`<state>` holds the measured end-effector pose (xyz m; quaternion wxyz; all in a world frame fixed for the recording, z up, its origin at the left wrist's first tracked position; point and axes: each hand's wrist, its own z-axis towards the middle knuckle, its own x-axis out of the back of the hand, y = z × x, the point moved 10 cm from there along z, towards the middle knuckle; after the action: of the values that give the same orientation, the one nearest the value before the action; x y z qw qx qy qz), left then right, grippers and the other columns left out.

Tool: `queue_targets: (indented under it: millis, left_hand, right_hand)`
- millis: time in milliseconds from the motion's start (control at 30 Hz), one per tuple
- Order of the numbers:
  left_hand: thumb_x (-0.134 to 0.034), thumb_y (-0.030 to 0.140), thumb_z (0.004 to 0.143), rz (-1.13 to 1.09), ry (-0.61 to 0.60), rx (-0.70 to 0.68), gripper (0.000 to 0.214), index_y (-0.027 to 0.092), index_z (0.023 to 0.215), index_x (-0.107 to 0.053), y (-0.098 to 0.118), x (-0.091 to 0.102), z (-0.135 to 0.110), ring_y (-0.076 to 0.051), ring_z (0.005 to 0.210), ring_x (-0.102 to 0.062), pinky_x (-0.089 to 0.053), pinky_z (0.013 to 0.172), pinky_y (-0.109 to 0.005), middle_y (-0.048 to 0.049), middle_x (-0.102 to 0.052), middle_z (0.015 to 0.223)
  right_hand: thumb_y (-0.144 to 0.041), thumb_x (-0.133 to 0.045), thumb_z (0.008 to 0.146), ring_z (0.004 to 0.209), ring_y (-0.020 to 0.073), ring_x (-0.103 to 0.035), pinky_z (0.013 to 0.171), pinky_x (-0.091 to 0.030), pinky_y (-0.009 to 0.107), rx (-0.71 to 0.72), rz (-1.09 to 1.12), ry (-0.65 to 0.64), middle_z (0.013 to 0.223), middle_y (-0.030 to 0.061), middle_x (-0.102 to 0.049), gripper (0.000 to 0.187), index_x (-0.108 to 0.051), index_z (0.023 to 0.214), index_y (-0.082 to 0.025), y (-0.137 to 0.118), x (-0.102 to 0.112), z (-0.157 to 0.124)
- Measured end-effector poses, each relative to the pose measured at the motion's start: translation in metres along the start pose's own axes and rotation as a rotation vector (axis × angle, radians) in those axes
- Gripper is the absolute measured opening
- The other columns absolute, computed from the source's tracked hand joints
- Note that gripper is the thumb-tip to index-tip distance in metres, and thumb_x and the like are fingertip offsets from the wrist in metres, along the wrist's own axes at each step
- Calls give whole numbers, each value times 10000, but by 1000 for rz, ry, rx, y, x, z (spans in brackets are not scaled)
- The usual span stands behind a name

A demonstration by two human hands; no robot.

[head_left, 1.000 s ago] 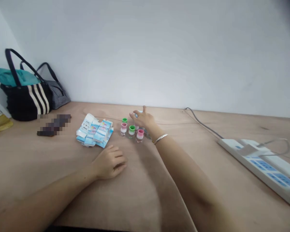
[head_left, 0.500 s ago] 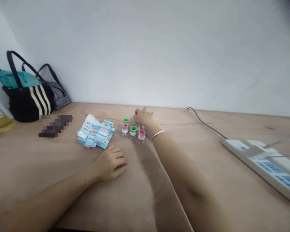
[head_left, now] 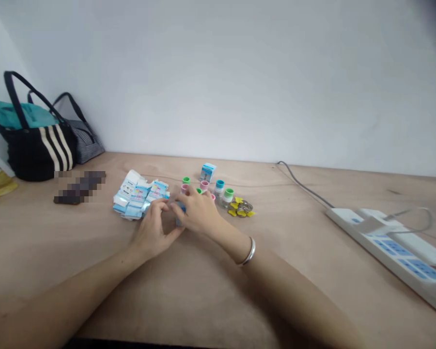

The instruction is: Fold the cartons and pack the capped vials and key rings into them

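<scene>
My left hand (head_left: 153,230) and my right hand (head_left: 198,212) meet over the wooden table (head_left: 312,252), fingers curled together around a small blue-capped vial (head_left: 180,209) that is mostly hidden between them. Just beyond my fingers stand several small vials with pink, green and blue caps (head_left: 220,186). A little blue and white box (head_left: 207,172) stands behind them. Left of my hands lies a pile of blue and white sachets (head_left: 138,198). Right of the vials sits a heap of yellow tabs and metal rings (head_left: 241,207).
A black striped bag (head_left: 36,145) and a grey bag (head_left: 85,138) stand at the far left by the wall. A white power strip (head_left: 396,245) with its cable (head_left: 301,184) lies on the right. A blurred dark object (head_left: 78,186) lies left of the sachets.
My right hand has pulled back from the far vials toward me with a vial. My left hand has lifted forward to meet it. The box, vials and yellow tabs behind are now uncovered.
</scene>
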<state>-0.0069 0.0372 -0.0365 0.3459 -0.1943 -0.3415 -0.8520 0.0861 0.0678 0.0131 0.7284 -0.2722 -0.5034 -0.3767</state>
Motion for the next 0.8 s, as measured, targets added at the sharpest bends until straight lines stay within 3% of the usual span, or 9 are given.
queue_targets:
  millis: [100, 200, 267, 333, 433, 533, 633, 733, 800]
  left_hand:
    - [-728, 322, 668, -32, -36, 31, 566, 207, 1099, -379, -4, -7, -3, -249, 1037, -588, -526, 801, -388, -117, -516, 1200]
    - [-711, 292, 693, -72, -66, 17, 621, 218, 1189, -345, -4, -12, -4, -240, 1046, -591, -543, 800, -385, -129, -471, 1278]
    - [-690, 267, 716, -69, -88, -31, 656, 230, 1259, -323, 1, -13, -2, -264, 1159, -529, -529, 858, -404, -129, -445, 1320]
    - [-664, 251, 742, -14, -119, -85, 698, 235, 1333, -293, 8, -14, 0, -280, 1248, -453, -489, 933, -428, -128, -436, 1348]
    - [-620, 260, 787, 99, -170, -170, 706, 227, 1397, -267, 19, -16, 2, -274, 1268, -431, -418, 1012, -430, -120, -443, 1376]
    - [-573, 291, 835, 220, -184, -226, 618, 219, 1395, -321, 28, -16, 4, -271, 1238, -462, -389, 1000, -419, -104, -488, 1366]
    - [-534, 320, 869, 355, -161, -238, 473, 238, 1327, -450, 31, -14, 5, -273, 1187, -505, -359, 951, -428, -79, -538, 1337]
    - [-526, 326, 875, 424, -126, -247, 400, 242, 1266, -529, 33, -12, 6, -266, 1143, -539, -320, 938, -434, -71, -583, 1293]
    - [-533, 325, 868, 442, -105, -249, 390, 241, 1249, -549, 34, -11, 6, -267, 1123, -550, -301, 942, -438, -75, -600, 1270]
  right_hand:
    - [-486, -287, 955, 902, 229, -572, 780, -385, 357, -27, 13, 38, 1180, 85, -548, 414, -594, 1130, -270, 14, 0, 1]
    - [-395, -188, 987, 955, 241, -573, 792, -386, 342, -164, 13, 102, 1093, 116, -588, 459, -584, 1136, -216, 63, 14, 26]
    - [-342, -239, 978, 1056, 267, -543, 870, -370, 369, -373, -9, 56, 1119, 153, -592, 420, -594, 1128, -176, 113, 10, 47]
    - [-301, -381, 930, 1133, 311, -500, 907, -361, 425, -436, -3, 1, 1165, 178, -588, 331, -596, 1140, -161, 147, -2, 69]
    - [-346, -554, 834, 1144, 344, -497, 900, -372, 496, -493, 35, -65, 1206, 166, -589, 341, -601, 1134, -191, 182, -29, 88]
    - [-344, -637, 761, 1088, 324, -547, 903, -377, 508, -507, 84, -61, 1165, 132, -623, 384, -597, 1118, -205, 196, -44, 93]
    - [-311, -630, 749, 1106, 308, -541, 936, -362, 506, -509, 103, 22, 1185, 126, -606, 425, -556, 1152, -198, 197, -36, 92]
    - [-328, -584, 774, 1100, 271, -535, 910, -408, 436, -477, 199, 232, 1233, 130, -561, 476, -481, 1215, -180, 193, -3, 83]
    - [-354, -598, 761, 960, 231, -579, 804, -467, 377, -381, 416, 435, 1179, 117, -576, 467, -483, 1176, -175, 185, 28, 67]
